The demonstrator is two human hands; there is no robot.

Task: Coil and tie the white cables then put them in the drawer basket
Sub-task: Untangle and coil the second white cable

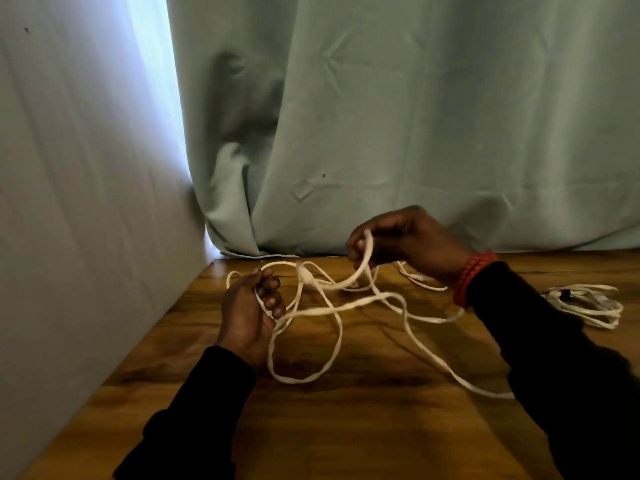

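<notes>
While loose white cable [332, 306] sprawls across the wooden counter [346, 427], left hand [247, 313] fingers curl round one strand; right hand [405, 242] pinches a raised loop. Coiled cable [588, 303] lies far right.

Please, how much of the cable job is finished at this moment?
Done, it seems: one coiled white cable bundle lies on the wooden table at the right. In hand: the left hand and right hand hold a loose white cable, still sprawled. Left: coiling, tying, storing; no drawer basket is visible.

L hand [251, 308] curled, R hand [405, 242] raised, pinching
</notes>
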